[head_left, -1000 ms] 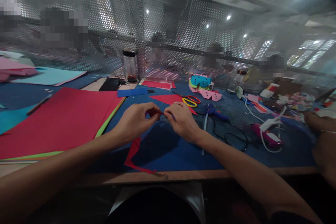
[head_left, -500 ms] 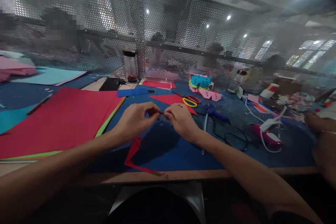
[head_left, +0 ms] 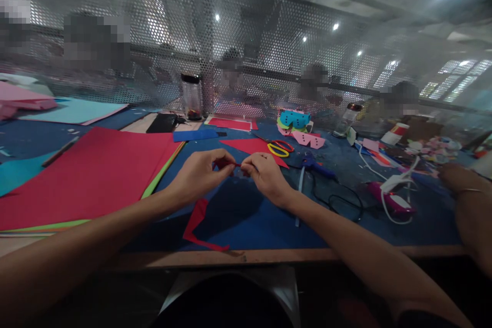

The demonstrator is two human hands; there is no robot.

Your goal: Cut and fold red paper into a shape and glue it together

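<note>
Both hands meet over the blue mat, pinching a small dark-red piece of paper (head_left: 223, 163) between them; most of it is hidden by the fingers. My left hand (head_left: 202, 174) is closed on its left side. Fingertips of my right hand (head_left: 267, 174) close on the other end. Beneath the left wrist lies a bent red paper scrap (head_left: 197, 220) near the table edge. A red paper sheet (head_left: 240, 147) lies just behind the hands, with scissors (head_left: 279, 148) with red and yellow handles partly over it.
Stacked red sheets (head_left: 96, 169) cover the left. A blue glue gun (head_left: 317, 166), its cord and a magenta tool (head_left: 390, 200) lie right. Cut paper masks (head_left: 294, 119) and a jar (head_left: 191, 96) stand behind, before a perforated screen (head_left: 253, 25). Another person's hand (head_left: 461, 179) is at far right.
My hands hold nearly the same pinch and place. At the far right the other person's hand has shifted slightly left.
</note>
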